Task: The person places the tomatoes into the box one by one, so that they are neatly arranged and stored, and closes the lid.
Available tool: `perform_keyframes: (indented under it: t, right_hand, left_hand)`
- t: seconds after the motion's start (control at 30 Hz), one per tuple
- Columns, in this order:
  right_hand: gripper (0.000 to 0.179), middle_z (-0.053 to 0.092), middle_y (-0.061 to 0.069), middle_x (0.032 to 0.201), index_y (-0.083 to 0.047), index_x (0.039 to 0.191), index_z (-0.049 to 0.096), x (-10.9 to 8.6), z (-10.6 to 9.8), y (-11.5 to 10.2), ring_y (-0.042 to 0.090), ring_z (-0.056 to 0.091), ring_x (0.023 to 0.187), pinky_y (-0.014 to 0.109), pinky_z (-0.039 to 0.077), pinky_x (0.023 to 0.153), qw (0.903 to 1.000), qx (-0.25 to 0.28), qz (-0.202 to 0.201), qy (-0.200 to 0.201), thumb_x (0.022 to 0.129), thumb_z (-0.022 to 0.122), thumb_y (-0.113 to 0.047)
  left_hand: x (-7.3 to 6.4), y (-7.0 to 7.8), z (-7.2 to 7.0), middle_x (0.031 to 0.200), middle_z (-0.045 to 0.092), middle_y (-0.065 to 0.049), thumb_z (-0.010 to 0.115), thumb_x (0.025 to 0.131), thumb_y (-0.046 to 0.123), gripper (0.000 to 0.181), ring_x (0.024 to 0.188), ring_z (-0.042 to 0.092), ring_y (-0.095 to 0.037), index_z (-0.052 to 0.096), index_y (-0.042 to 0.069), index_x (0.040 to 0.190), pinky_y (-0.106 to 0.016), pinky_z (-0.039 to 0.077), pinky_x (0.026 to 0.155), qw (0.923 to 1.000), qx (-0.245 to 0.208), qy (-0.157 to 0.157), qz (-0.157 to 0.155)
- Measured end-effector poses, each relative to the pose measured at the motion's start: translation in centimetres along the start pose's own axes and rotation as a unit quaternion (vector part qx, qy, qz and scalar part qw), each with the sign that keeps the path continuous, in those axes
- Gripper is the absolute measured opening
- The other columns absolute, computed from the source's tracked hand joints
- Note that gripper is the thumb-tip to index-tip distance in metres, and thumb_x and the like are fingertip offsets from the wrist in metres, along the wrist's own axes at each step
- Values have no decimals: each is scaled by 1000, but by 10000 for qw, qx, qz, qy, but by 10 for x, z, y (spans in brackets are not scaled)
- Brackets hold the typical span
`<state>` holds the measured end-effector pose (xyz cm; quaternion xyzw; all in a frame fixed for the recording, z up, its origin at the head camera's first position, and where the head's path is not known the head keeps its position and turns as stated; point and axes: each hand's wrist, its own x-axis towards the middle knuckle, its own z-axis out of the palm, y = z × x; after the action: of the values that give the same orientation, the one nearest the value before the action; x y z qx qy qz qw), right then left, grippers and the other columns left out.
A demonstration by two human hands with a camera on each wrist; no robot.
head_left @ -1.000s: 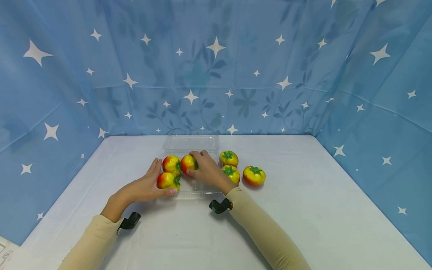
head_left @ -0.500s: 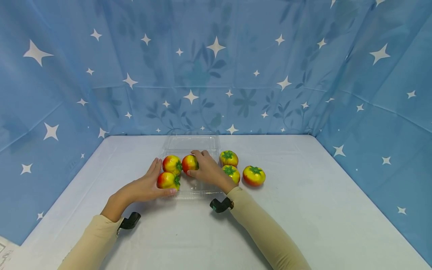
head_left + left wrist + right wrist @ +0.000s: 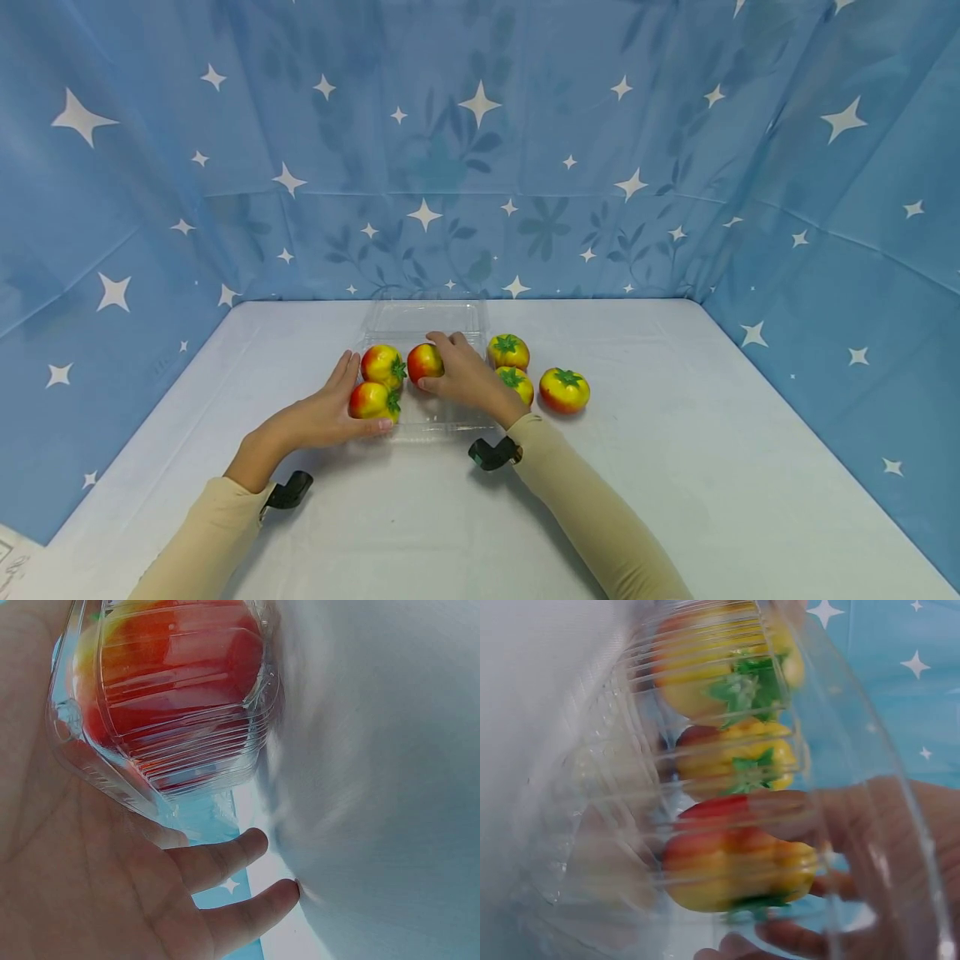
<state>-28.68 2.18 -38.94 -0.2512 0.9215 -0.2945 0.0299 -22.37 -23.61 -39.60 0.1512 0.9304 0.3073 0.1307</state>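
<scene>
Right hand (image 3: 471, 377) is pinching a round red-yellow fruit (image 3: 422, 365), red end facing leftward across the clear plastic box (image 3: 438, 427), shifting rightward; left hand (image 3: 321, 417) is lying spread.

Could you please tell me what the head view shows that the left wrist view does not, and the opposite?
Only the head view: the right hand gripping a fruit, and three loose fruits right of the clear container.

Only the left wrist view: the palm side of the left hand, and the container's ribbed outer wall with red-yellow fruit behind it.

Both: the left hand, the container, fruit inside it, the white table and the blue starry curtain.
</scene>
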Motion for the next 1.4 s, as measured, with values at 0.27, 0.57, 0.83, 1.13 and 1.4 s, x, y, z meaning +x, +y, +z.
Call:
perform_keyframes:
  t: [0.27, 0.57, 0.83, 1.13, 1.4]
  right_hand:
    - [75, 50, 22, 146, -11, 164, 42, -1, -10, 5, 34, 61, 119, 52, 54, 106, 9999, 29, -140, -39, 101, 77, -33]
    - [76, 49, 19, 148, -10, 165, 39, -8, -33, 7, 35, 58, 127, 51, 52, 109, 9992, 285, -283, -61, 103, 74, -35]
    - [74, 47, 19, 152, -9, 165, 39, -10, -51, 13, 35, 58, 133, 51, 55, 105, 9984, 426, -379, 48, 104, 73, -33]
    - [75, 43, 21, 157, -10, 166, 37, -18, -69, 15, 36, 57, 134, 52, 53, 108, 9985, 465, -268, 87, 104, 72, -34]
    - [77, 42, 20, 157, -11, 167, 35, -23, -78, 24, 36, 54, 135, 55, 51, 107, 9979, 548, -314, 127, 104, 72, -36]
  left_hand:
    - [1, -1, 0, 172, -16, -33, 74, 92, 67, 134, 157, 5, -58, -9, -8, 166, -71, 18, 121, 10000, -10, 8, 19]
    - [2, -2, 1, 172, -16, -33, 74, 92, 67, 134, 157, 3, -58, -9, -9, 166, -72, 17, 121, 10000, -24, -5, 26]
    - [1, -1, 1, 172, -16, -33, 74, 92, 67, 134, 158, 4, -57, -8, -9, 166, -71, 16, 122, 10000, -20, -10, 9]
    - [1, 1, 0, 173, -16, -32, 74, 92, 67, 133, 158, 3, -56, -8, -7, 167, -70, 16, 122, 10000, 4, -29, -56]
    - [0, 1, 0, 173, -14, -33, 73, 93, 67, 133, 159, 2, -55, -8, -7, 167, -70, 14, 123, 10000, 10, -47, -42]
